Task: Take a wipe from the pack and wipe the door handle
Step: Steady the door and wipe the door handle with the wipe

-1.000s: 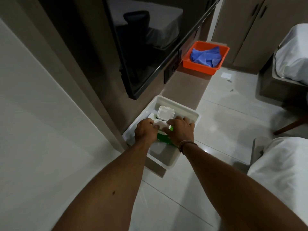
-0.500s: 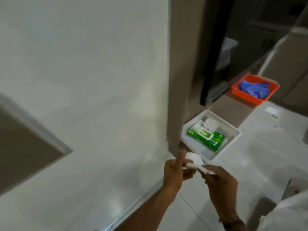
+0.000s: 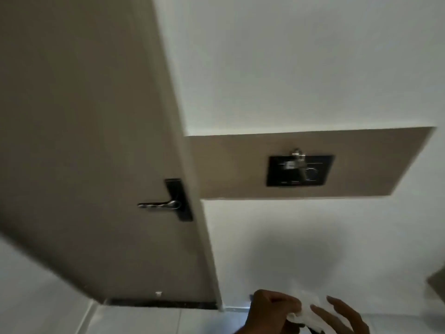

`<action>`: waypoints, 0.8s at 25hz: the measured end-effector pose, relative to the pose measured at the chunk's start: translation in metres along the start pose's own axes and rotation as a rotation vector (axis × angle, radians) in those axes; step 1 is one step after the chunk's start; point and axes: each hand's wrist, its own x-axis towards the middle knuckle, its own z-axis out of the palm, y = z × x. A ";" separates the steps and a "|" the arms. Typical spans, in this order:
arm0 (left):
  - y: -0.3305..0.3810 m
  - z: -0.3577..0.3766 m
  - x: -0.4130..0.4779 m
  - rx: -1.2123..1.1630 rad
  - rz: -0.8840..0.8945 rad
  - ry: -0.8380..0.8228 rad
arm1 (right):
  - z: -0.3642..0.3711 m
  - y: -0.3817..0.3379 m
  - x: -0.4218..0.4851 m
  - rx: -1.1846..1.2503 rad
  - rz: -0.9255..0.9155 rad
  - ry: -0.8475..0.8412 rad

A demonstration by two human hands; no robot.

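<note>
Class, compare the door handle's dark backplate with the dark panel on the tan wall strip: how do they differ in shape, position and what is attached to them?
The backplate is narrow and tall; the wall panel is wide and rectangular. The backplate sits on the door, lower left; the wall panel sits higher, to the right on the tan wall strip. The backplate carries a shiny lever handle pointing left; the wall panel has a small metal piece at its top edge. Both are dark with metallic parts.

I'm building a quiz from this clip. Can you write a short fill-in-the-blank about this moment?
1. The wipe is held between ____ hands.
2. The door handle is a metal ____ on a dark plate.
3. The left hand and right hand are ____ the handle in the frame.

Missing words: both; lever; below
</note>
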 end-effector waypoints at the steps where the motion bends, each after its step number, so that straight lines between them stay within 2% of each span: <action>1: -0.004 -0.034 -0.014 -0.024 -0.020 0.029 | 0.027 -0.016 -0.007 0.043 -0.018 0.003; 4: -0.008 -0.123 -0.053 -0.155 -0.092 0.089 | 0.099 -0.087 -0.019 -0.070 -0.152 -0.056; 5: -0.005 -0.148 -0.063 -0.182 -0.108 0.100 | 0.121 -0.106 -0.023 -0.004 -0.136 -0.090; 7: 0.005 -0.197 -0.077 -0.075 -0.041 0.132 | 0.160 -0.131 -0.023 0.156 -0.027 -0.140; 9: 0.029 -0.245 -0.083 0.147 0.181 0.284 | 0.193 -0.155 -0.006 0.185 -0.012 -0.138; 12: 0.088 -0.314 -0.077 0.564 0.595 0.704 | 0.224 -0.183 0.027 0.242 0.038 -0.168; 16: 0.196 -0.391 -0.054 1.101 1.100 1.107 | 0.272 -0.214 0.066 0.265 0.011 -0.155; 18: 0.230 -0.416 -0.035 1.395 1.271 1.278 | 0.290 -0.223 0.081 0.261 -0.015 -0.112; 20: 0.247 -0.434 -0.016 1.542 1.383 1.351 | 0.305 -0.229 0.095 0.268 0.009 -0.062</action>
